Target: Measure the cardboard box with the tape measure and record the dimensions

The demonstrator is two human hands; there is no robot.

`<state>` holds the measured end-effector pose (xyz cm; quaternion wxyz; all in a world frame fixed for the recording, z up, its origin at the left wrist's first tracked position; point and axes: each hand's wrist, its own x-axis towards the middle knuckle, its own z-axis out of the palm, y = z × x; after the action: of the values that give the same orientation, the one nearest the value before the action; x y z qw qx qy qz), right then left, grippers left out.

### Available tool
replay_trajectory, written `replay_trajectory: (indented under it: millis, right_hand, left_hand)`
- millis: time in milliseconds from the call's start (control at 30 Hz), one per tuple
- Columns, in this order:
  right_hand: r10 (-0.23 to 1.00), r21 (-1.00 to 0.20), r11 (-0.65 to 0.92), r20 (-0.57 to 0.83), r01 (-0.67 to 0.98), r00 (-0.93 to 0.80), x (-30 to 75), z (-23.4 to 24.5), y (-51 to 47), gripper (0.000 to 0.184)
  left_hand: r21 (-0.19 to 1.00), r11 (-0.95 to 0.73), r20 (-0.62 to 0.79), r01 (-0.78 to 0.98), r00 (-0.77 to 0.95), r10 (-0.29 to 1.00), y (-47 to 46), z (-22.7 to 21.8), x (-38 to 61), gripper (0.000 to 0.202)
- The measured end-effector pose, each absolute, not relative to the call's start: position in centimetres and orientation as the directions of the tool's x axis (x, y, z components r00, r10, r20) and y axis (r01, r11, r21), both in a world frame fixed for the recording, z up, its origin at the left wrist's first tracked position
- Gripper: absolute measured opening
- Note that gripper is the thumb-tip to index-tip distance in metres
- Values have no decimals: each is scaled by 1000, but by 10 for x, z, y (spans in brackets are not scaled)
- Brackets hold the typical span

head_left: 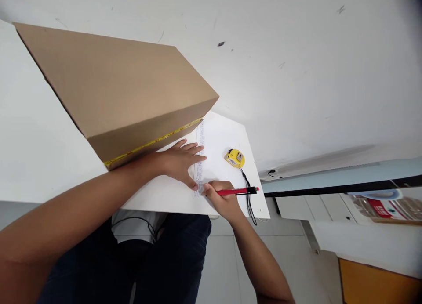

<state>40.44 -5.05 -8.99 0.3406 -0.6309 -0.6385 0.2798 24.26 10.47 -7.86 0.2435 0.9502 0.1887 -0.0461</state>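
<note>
My left hand (pixel 183 163) lies flat with its fingers spread over a narrow band of small blue handwriting (pixel 201 132) on a white surface. A line like a paper edge runs beside the writing, but I cannot tell where any sheet ends. A red pen (pixel 234 191) with a black clip is gripped in my right hand (pixel 221 198). The pen's tip end is hidden by the fingers, close to the lower end of the writing. To the right of the writing sits a yellow tape measure (pixel 235 158) with a black wrist strap (pixel 249 198).
A large cardboard box (pixel 132 84) with yellow tape stands on the white table (pixel 33 141), close beside my left forearm. A white wall (pixel 296 75) rises behind the table. At the right are white drawers (pixel 323 207) and a clear container with a red label (pixel 384 208).
</note>
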Motion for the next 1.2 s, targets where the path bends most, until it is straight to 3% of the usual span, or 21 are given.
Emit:
replay_trajectory:
  millis: [400, 667, 900, 1067, 1200]
  right_hand:
    - [995, -795, 55, 97, 604, 37, 403, -90, -52, 58]
    - [983, -819, 14, 115, 574, 140, 407, -97, -52, 52]
    - [832, -824, -1, 313, 566, 457, 402, -94, -43, 37]
    - [781, -852, 1, 328, 524, 532, 397, -99, -26, 29]
    - [806, -875, 62, 327, 480, 493, 402, -103, -11, 35]
  left_hand:
    - [466, -806, -158, 364, 931, 329, 106, -79, 241, 110]
    - [480, -792, -159, 377, 925, 344, 104, -78, 242, 108]
    - [464, -799, -189, 383, 924, 333, 107, -72, 236, 112]
    - [448, -801, -84, 397, 911, 404, 111, -76, 235, 73]
    - [401, -821, -10, 406, 898, 439, 110, -74, 235, 59]
